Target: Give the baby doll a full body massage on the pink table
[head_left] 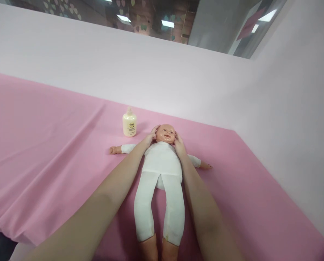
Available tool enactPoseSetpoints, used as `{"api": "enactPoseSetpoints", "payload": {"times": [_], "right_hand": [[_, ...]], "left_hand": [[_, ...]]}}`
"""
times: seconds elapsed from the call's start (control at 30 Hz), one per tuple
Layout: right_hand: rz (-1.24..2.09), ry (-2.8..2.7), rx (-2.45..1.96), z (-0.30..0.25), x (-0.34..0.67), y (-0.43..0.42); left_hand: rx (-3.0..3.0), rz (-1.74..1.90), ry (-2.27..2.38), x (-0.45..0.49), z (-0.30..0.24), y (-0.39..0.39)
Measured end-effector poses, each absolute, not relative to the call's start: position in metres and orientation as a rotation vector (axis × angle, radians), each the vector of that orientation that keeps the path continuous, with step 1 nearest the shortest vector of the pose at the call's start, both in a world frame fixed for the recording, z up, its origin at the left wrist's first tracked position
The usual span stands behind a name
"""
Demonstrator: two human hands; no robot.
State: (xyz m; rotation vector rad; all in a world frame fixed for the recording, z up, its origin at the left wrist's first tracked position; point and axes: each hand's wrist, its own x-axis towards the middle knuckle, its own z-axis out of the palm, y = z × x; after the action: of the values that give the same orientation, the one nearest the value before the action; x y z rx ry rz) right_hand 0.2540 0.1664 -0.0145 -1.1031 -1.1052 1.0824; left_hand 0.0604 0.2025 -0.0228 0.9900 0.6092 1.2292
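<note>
I count two bare hands at work, both on one doll [161, 159], which lies on its back on the pink-covered desk [69, 145], head away from the person and legs toward them. The left hand [151, 136] is on one side of the doll's head [166, 133] and the right hand [179, 142] on the other, so the single head sits between the two. Each hand is opened out along the side of the head rather than curled into a fist; some of the fingers are hidden from me, and I can't tell how firmly they press.

The doll's body is white, with two arms stretched out sideways, one to each side of the person's forearms, and two white-covered legs side by side with a gap between them. Its lower legs run out of sight toward the person.

One bottle [129, 125], pale yellow with dark print on its front, stands upright on the cloth to the left of the doll's head, near the left hand but apart from it. One pink cloth covers the desk, with long creases on the left. Behind rises a white wall [151, 72], and above it one window [183, 21] showing bright light panels and many small heart shapes, too many and too blurred for me to count.
</note>
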Motion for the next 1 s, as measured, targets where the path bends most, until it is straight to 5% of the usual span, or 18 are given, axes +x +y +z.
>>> {"api": "enactPoseSetpoints", "payload": {"times": [1.0], "right_hand": [[1.091, -1.067, -1.123, -0.003, 0.248, 0.156]], "left_hand": [[0.972, 1.225, 0.739, 0.063, -0.022, 0.208]]}}
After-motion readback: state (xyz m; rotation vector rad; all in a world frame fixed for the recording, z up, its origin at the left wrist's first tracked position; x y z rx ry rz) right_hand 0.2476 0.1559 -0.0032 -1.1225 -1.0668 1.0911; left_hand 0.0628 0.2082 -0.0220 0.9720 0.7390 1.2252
